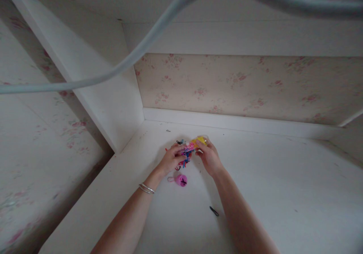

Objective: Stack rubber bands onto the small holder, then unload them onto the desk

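Note:
A clear plastic container (201, 139) with yellow and pink bits showing in it lies slanted between my two hands. My right hand (210, 157) grips its right, yellow end with the fingers curled. At the left, pink end, my left hand (171, 159) is closed around it. Just below and behind the hands sits a pile of small coloured bands (185, 160), blue, red, pink and black, partly hidden by my fingers. A pink cup-shaped cap (181, 180) with a loop lies nearer me, a small dark piece at its opening.
A black hair tie (214, 211) lies on the white surface (269, 186) near my right forearm. A small dark loop (168, 130) lies farther back. A white side panel (99, 83) stands at the left. A thick pale cable (159, 30) crosses the upper view.

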A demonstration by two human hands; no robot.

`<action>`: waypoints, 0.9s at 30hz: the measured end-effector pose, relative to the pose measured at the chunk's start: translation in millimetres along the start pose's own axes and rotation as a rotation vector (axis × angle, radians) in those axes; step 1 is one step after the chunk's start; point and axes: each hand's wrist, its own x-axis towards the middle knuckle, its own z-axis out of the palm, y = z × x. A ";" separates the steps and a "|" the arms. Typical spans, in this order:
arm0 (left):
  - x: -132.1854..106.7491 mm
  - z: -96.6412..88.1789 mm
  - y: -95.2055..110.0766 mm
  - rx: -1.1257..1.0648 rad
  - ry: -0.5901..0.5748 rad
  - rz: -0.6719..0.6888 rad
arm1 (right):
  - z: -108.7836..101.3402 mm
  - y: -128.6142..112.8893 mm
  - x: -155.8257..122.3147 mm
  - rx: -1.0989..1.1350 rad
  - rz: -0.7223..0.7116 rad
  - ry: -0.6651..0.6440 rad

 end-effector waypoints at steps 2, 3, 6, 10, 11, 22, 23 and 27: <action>0.7 -0.5 -1.3 0.000 0.045 0.018 | -4.0 2.2 2.2 0.019 -0.007 0.026; 0.9 -1.1 -2.1 0.012 0.077 0.033 | -6.0 3.4 3.4 0.025 -0.009 0.036; 1.1 -4.5 -4.0 0.071 0.150 0.086 | -10.7 5.7 6.4 0.008 -0.009 0.065; -0.6 -6.3 -5.1 0.110 0.158 0.113 | -10.9 5.7 7.3 0.014 -0.023 0.105; -1.2 -5.3 -5.5 0.114 0.131 0.093 | -9.7 5.5 6.9 0.018 -0.025 0.096; -4.4 6.5 2.2 0.078 -0.049 0.019 | 1.3 7.7 -1.3 -0.013 0.034 -0.092; -4.4 5.8 2.6 0.076 -0.050 -0.006 | 0.9 7.9 -1.5 -0.017 0.035 -0.089; -2.5 3.0 1.2 0.093 -0.028 0.002 | -2.3 8.9 -0.3 -0.045 0.005 -0.040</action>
